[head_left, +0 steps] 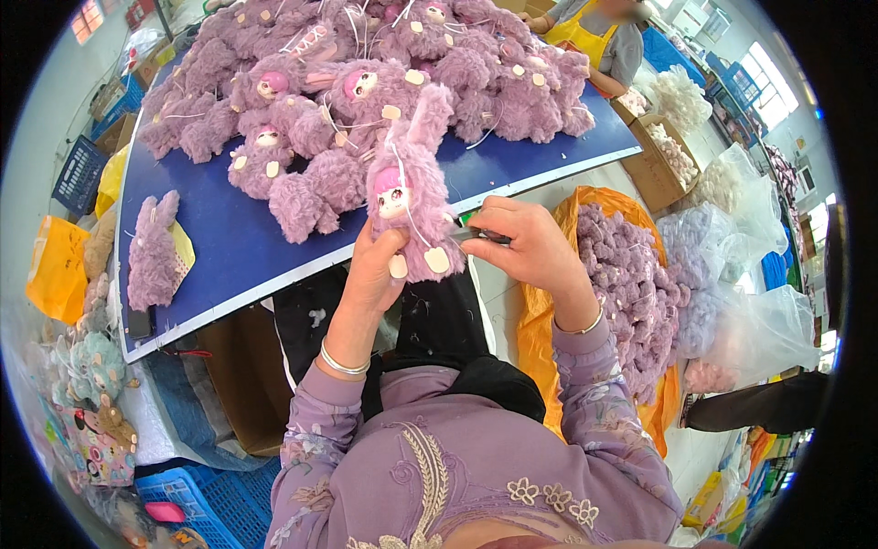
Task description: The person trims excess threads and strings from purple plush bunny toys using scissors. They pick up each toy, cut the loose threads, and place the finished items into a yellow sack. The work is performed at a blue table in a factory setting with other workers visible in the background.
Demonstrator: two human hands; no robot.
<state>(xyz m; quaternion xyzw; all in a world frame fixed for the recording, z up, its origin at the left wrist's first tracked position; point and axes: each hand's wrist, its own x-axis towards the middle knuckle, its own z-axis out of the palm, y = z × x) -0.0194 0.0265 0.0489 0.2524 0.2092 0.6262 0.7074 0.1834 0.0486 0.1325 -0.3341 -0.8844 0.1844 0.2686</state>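
My left hand (368, 273) is closed round the lower side of a purple plush doll (430, 194), held upright just over the table's front edge. The doll has long ears, a painted face with pink hair, cream foot pads and a loose white string across its front. In my right hand (532, 245) is a small dark hand tool (490, 236), mostly hidden by the fingers, so its kind cannot be made out. Its end is close beside the doll's fur. Behind the doll, a large heap of similar plush dolls (302, 119) covers much of the blue table (229, 247).
One plush piece (154, 252) lies apart at the table's left end. An orange sack (540, 357) full of small purple plush parts stands to my right, with clear bags (764, 320) beyond. A co-worker in a yellow apron (582, 38) is across the table. Blue crates (206, 499) sit lower left.
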